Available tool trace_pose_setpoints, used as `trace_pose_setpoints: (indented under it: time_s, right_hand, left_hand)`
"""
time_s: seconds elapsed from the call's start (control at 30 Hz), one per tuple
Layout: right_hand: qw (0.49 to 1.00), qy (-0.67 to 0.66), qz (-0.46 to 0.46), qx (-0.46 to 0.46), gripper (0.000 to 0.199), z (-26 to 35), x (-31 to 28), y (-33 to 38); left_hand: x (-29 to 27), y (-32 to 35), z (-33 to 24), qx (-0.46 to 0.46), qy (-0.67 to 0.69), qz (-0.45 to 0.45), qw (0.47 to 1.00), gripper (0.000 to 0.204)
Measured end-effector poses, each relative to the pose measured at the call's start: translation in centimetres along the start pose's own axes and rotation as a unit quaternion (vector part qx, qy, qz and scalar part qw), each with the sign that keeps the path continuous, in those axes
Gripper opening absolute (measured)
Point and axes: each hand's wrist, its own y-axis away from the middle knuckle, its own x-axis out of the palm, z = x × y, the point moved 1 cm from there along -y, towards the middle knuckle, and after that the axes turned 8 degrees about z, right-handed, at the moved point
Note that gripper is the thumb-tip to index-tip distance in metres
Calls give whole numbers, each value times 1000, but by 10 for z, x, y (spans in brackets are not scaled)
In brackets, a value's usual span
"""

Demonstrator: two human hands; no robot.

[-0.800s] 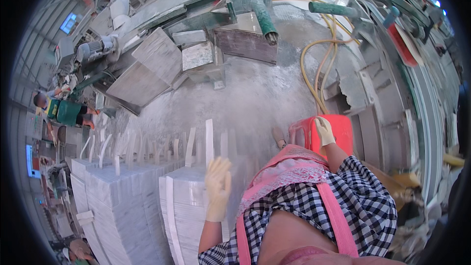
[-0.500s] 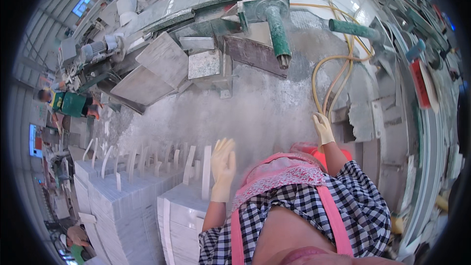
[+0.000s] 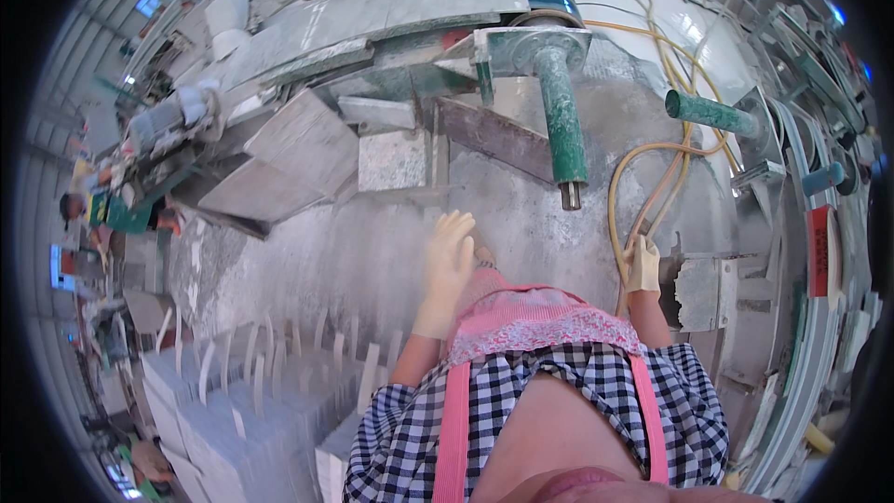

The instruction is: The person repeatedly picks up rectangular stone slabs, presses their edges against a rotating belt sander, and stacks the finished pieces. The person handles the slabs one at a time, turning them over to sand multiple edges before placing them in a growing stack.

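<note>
- Roughly, landmark for all places: the green-painted steel shaft (image 3: pixel 562 116), bare metal end pointing toward the wearer.
- Hard to make out: floor left of and below the shaft, hazy and smeared; whether dust or blur, cannot tell.
- Cut off: stacks of pale grey slabs (image 3: pixel 233 438), far below and left of the shaft, run out at the lower edge. Upright pale strips (image 3: pixel 259 382) rise between them, ends soft.
- Partly hidden: a foot (image 3: pixel 484 256), below and left of the shaft, mostly behind the pink apron (image 3: pixel 540 321) and just beside the left hand.
- Blurred: a co-worker in green (image 3: pixel 126 210), far left of the shaft; hands too small to read.
- Yellow hose (image 3: pixel 613 210): looped on the floor to the right of the shaft, its near run dropping below the shaft's tip toward the right hand.
- Right hand (image 3: pixel 643 263), pale glove, below and right of the shaft: fingers bent downward, overlapping the hose's near run. Grasping, touching or merely in front of it, cannot tell.
- Left hand (image 3: pixel 449 256), pale glove, below and left of the shaft: fingers released, extended, slightly blurred, well apart from the hose.
</note>
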Motion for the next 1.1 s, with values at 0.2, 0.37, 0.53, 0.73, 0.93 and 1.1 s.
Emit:
trace_pose_setpoints:
  time_s: [0.2,0.37,0.53,0.73,0.93,1.1]
  right_hand:
    - [995,43,-85,26,29,84,96,-78]
    - [917,378,21,-127,39,154,157,-138]
    - [944,290,25,-153,39,224,229,-228]
    - [962,47,165,-214,50,293,328,-378]
    - [815,438,-57,-375,34,320,418,-523]
    - [833,476,4,-283,32,320,445,-570]
  left_hand:
    - [-30,-130,94,30,49,-16,998,24]
    - [-48,-209,143,28,60,14,998,21]
    - [-49,-247,188,26,12,-4,1000,22]
    - [-68,-230,234,-114,-14,-73,991,22]
    - [-62,-246,248,-257,-59,-143,954,22]
    - [-24,-303,274,-274,-12,-97,957,24]
